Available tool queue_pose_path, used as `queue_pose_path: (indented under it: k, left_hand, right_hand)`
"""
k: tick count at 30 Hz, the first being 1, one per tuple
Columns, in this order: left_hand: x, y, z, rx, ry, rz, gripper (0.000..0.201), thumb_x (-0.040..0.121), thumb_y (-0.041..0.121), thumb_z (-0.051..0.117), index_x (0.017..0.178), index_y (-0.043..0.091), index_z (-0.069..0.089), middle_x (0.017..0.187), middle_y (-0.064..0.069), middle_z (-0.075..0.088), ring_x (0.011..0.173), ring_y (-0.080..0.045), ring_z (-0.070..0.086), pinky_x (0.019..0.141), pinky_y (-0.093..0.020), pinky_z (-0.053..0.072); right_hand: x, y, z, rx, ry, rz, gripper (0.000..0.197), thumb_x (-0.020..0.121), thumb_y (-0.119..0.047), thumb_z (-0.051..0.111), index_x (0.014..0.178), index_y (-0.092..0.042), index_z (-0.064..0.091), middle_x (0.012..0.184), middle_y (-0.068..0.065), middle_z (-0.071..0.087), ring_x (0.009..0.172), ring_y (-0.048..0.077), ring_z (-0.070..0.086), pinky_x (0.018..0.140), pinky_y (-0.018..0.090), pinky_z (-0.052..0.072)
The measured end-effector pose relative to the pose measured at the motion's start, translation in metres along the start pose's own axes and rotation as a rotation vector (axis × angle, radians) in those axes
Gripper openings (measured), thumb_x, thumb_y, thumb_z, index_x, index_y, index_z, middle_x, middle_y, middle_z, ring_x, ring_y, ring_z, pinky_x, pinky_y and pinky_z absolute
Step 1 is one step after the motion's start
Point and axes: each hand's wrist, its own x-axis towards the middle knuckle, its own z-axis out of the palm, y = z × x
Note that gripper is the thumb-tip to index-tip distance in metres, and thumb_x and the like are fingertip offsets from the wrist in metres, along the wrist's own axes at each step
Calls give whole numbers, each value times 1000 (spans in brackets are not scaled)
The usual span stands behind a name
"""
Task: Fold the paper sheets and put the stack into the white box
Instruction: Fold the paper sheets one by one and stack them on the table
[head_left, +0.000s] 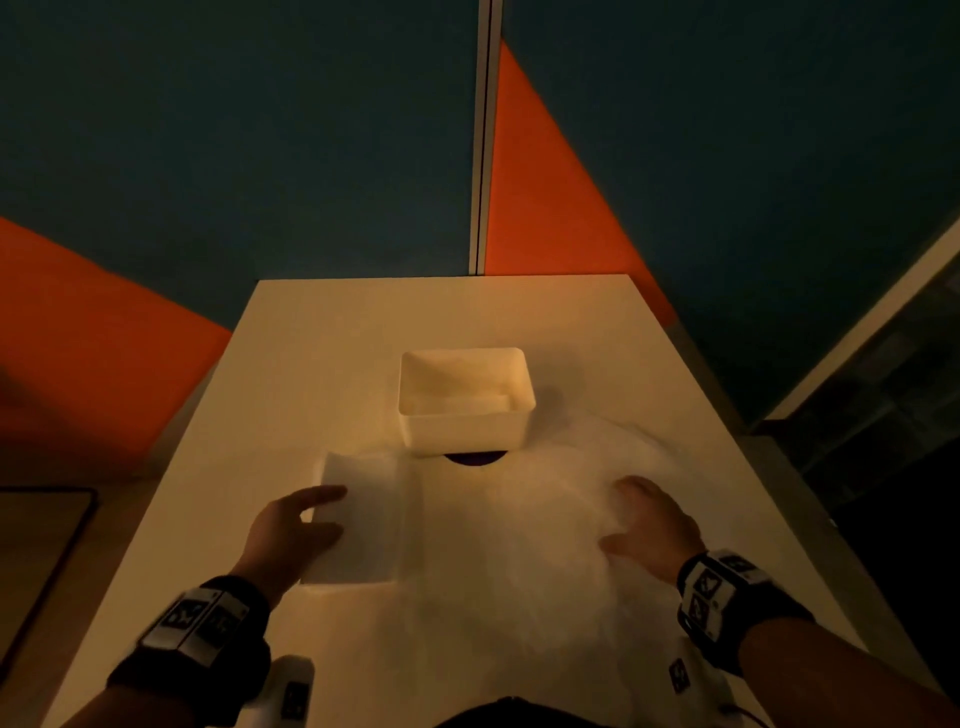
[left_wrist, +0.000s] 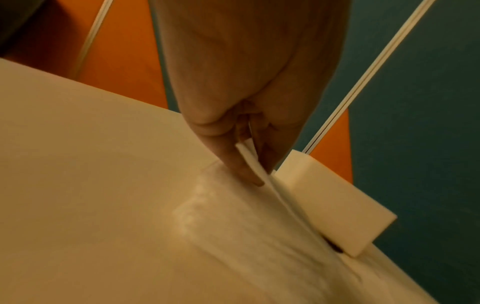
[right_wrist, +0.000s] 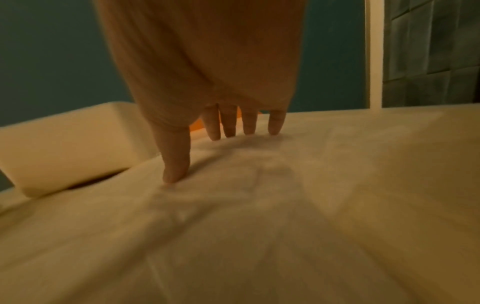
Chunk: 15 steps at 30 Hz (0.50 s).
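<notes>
Worktop (head_left: 322, 332) first: white box (head_left: 465, 397) sits mid-worktop toward the far edge, folded paper (head_left: 363, 519) nearer the left edge. Left hand (head_left: 291, 535) pinches the paper's edge between thumb and fingers; right hand (head_left: 649, 525) rests open, fingers spread, holding nothing. I'd square the edges before lifting it boxward.

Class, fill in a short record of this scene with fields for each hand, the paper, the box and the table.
left hand: pinches the edge of a folded white sheet
right hand: fingers spread, pressing on a larger blurred sheet
box: white, open, beyond the sheets; contents unclear
table: pale, holds the sheets and box
</notes>
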Motion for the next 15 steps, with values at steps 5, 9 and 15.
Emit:
queue_pose_path:
  k: [5,9,15]
  left_hand:
    - [2,-11,2,153,21,36,45,75,0,70,114,23,66,101,-11,66,84,-28,64,85,-42,52]
    - [4,-14,4,159,20,52,46,76,-1,69,115,24,65,107,-8,62,85,-26,63,82,-34,50]
    - [6,-18,5,159,38,83,45,76,-1,68,115,22,65,109,-8,62,84,-25,62,80,-33,48]
  right_hand:
    - [5,7,9,29,9,-17,73,86,-38,64,148,-22,27,155,-6,23,139,17,30,112,37,30]
    - [5,10,10,53,59,-54,53,95,-19,53,145,-18,35,153,-2,30,140,18,31,114,35,28]
    - [4,14,9,134,92,-69,41,98,-15,47,139,-14,46,149,2,39,137,19,36,114,28,25]
